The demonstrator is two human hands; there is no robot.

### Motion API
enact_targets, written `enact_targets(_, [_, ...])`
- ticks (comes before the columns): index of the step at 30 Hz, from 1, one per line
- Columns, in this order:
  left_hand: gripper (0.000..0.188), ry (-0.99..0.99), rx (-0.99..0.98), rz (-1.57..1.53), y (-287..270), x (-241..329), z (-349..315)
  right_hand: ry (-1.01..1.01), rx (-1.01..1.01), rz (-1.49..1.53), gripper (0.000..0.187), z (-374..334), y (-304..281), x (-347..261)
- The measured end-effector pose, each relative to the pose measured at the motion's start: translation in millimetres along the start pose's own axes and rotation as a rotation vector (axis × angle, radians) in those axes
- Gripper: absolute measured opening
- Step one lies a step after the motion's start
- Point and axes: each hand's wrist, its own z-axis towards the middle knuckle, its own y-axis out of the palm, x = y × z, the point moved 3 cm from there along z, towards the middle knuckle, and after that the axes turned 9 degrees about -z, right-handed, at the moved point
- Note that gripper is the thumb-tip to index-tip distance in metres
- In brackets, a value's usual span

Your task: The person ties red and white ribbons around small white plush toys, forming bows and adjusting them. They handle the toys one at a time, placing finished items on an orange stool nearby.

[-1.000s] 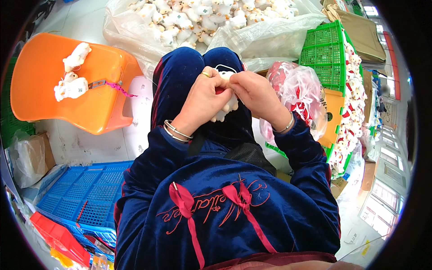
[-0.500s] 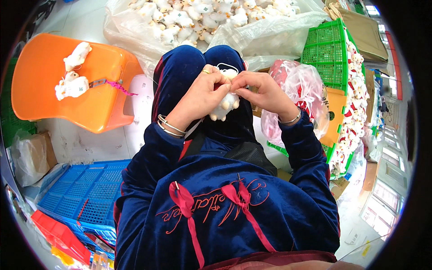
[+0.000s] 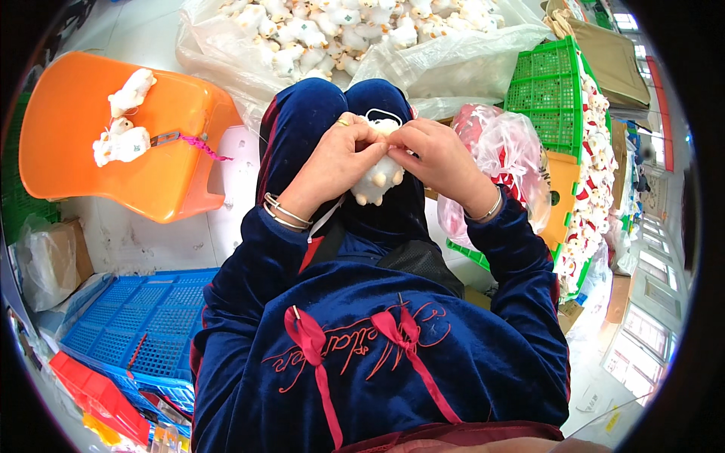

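A small white plush toy (image 3: 377,183) with cream-coloured feet is held above my lap, a white cord loop (image 3: 384,115) showing at its top. My left hand (image 3: 341,157) is closed in a pinch on the toy's neck area from the left. From the right, my right hand (image 3: 438,158) pinches at the same spot, its fingertips almost meeting the left ones. Anything thin between the right fingertips is too small to make out. The toy's upper part is partly covered by my fingers.
On an orange stool (image 3: 177,177) at left lie two white plush toys and a small metal tool (image 3: 165,139) with a pink braided cord. A plastic bag of plush toys (image 3: 332,30) lies ahead. Green crates (image 3: 545,90) stand right, a blue crate (image 3: 143,317) lower left.
Both hands stay at the toy's neck. My right hand has shifted slightly, its fingers closer in against the toy; the toy hangs a little differently.
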Motion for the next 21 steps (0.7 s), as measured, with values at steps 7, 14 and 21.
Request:
enact_targets(7, [0.016, -0.014, 0.019, 0.003, -2, -3, -1, -0.216, 0.046, -0.114, 0.012, 3, 0, 0])
enact_targets(14, [0.014, 0.095, -0.013, 0.034, -5, -3, -4, -0.164, 0.081, -0.142, 0.016, 1, 7, -4])
enact_targets(21, [0.013, 0.144, -0.002, -0.004, -2, -8, -12, -0.088, 0.371, 0.055, 0.025, -21, 30, 3])
